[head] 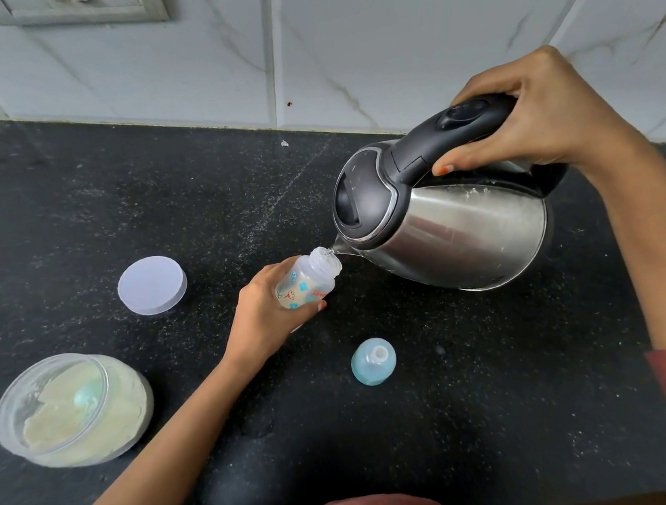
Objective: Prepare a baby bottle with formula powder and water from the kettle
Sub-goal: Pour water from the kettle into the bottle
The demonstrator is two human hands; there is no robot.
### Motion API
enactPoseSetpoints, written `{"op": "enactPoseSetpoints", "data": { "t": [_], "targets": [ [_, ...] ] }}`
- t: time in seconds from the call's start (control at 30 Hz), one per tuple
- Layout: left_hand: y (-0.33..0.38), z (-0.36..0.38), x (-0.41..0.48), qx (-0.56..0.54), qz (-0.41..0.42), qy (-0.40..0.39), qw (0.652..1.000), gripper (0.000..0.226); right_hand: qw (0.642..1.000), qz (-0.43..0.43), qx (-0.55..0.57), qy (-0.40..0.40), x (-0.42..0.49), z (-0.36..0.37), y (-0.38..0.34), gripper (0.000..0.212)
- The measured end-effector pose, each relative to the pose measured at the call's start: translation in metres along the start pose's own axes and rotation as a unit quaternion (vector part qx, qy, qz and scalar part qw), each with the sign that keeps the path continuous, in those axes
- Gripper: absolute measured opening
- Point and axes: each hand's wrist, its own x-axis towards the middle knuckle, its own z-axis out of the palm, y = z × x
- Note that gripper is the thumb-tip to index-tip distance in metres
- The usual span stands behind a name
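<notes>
Head view: the right hand [538, 119] is gripping the kettle [468, 230] by its handle at two o'clock, tipping water into the bottle [308, 283], which the left hand [270, 307] is clasping, tilted, mid tabletop [467, 383]. I'd be pouring slowly, holding the spout right over the narrow neck.

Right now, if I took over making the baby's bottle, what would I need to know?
Left hand grips the baby bottle, tilted toward the kettle.
Right hand grips the kettle's handle. The kettle is tipped with its spout at the bottle's mouth, and water seems to be running in.
Formula jar stands open at the left, its lid on the counter behind it. The blue nipple cap lies in front of the bottle.
Done: a pale powder or mix shows in the bottle.
Left: finish pouring, set the kettle down, screw the nipple cap on, probably shake.
</notes>
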Motion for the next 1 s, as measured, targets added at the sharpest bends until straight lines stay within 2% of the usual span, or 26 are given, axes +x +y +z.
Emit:
{"op": "enactPoseSetpoints", "data": {
  "t": [0.3,1.0],
  "targets": [
    [-0.0022,0.0008,0.0008,-0.002,0.002,0.001,1.0,0.061,1.0,-0.008,-0.008,-0.004,0.0013,-0.0019,-0.0046,0.048],
    [-0.004,0.0046,0.0016,-0.02,-0.004,0.001,1.0,0.06,1.0,-0.009,-0.014,-0.022,0.0009,-0.005,-0.0088,0.048]
  ]
}}
